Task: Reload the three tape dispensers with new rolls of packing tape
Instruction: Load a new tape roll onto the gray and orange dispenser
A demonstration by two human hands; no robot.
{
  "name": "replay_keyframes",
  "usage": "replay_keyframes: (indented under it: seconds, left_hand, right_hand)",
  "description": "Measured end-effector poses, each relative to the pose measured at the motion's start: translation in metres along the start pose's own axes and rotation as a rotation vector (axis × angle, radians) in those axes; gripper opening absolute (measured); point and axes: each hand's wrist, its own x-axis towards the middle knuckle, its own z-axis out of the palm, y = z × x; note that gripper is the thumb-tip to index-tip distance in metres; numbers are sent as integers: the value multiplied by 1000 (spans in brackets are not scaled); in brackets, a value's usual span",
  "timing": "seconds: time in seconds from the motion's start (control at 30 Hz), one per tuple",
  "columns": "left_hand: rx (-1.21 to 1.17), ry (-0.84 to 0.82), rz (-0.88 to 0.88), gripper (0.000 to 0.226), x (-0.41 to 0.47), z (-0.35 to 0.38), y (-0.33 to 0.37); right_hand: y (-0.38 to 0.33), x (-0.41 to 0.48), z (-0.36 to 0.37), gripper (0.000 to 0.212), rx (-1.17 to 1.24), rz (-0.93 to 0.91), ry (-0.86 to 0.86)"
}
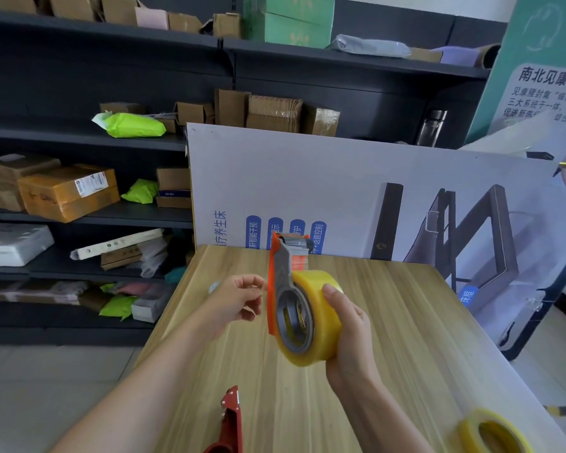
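One roll (321, 322) on dispenser (283, 273); right hand (350, 328) grips it; left hand (236, 302) beside

Dark metal shelving (62, 135) along the back holds cardboard boxes (69, 191) and lime-green parcels (134, 125). A white printed board (307, 178) leans behind the wood-grain table (406, 338). Pale floor tiles (46, 380) lie below; light is even.

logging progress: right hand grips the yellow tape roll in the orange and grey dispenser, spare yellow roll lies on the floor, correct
No: the head view shows the spare yellow roll lying on the light wooden table, not the floor. The right hand does grip the yellow tape roll in the orange and grey dispenser.
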Motion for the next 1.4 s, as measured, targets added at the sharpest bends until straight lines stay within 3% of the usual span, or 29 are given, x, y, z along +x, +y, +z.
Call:
replay_keyframes:
  seconds: [0.17,0.33,0.5,0.7,0.87,1.07,1.27,1.4]
  left_hand:
    - [-201,-78,-44,30,-5,22,-20]
    - [-310,-33,-82,36,-13,39,-36]
    - [-446,-37,-139,36,-23,55,-60]
    - [-324,10,-140,25,-34,71,-88]
    - [-363,75,-319,27,-44,84,-124]
    - [-436,111,-628,14,-63,101,-170]
    - [-489,152,-890,16,-87,122,-210]
    - [-493,143,-1021,17,-101,134,-230]
  right_hand:
    - [5,3,-2,47,-3,3,55]
    - [12,6,-7,25,-22,32,90]
    - [23,8,-11,26,-59,87,143]
    - [45,9,-21,37,-73,212,231]
    - [74,6,-37,25,-104,332,248]
    - [120,-7,-63,21,-201,562,288]
    - [159,-30,-90,44,-293,729,279]
    - [177,-47,-108,24,-320,764,231]
